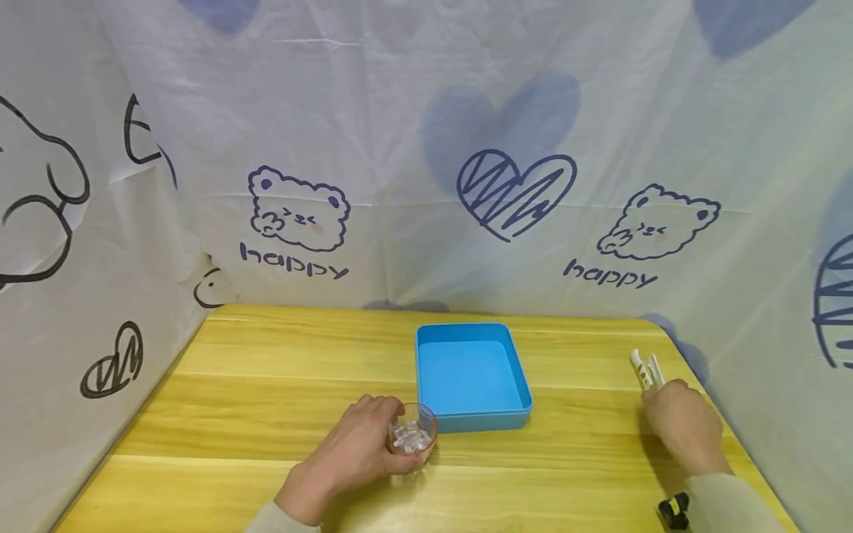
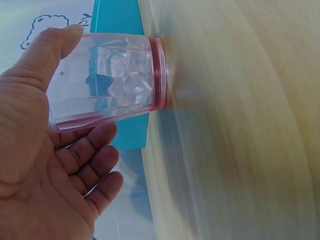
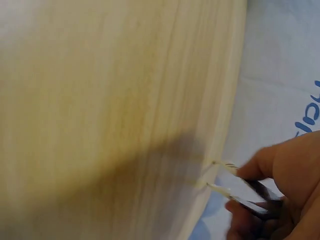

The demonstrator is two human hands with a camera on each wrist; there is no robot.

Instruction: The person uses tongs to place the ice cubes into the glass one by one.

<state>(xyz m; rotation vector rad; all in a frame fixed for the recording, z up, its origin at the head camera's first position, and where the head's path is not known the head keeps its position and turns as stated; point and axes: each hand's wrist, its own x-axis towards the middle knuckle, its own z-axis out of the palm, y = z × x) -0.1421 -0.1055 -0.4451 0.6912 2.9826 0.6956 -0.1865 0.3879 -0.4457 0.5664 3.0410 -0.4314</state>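
Note:
My left hand grips a clear, pink-tinted plastic cup in front of the blue box. Its thumb lies along one side and its fingers curl at the other. Several clear ice-like cubes lie in the bottom of the cup, which stands upright at the table surface. Over the table's right side, my right hand holds a pair of small tongs between thumb and fingers. Their white tips are spread apart with nothing between them, pointing away from me.
A shallow, square blue box, without a lid, sits mid-table just beyond the cup. The wooden table is bounded at the back and both sides by a printed white cloth. A black and yellow object shows at the right wrist.

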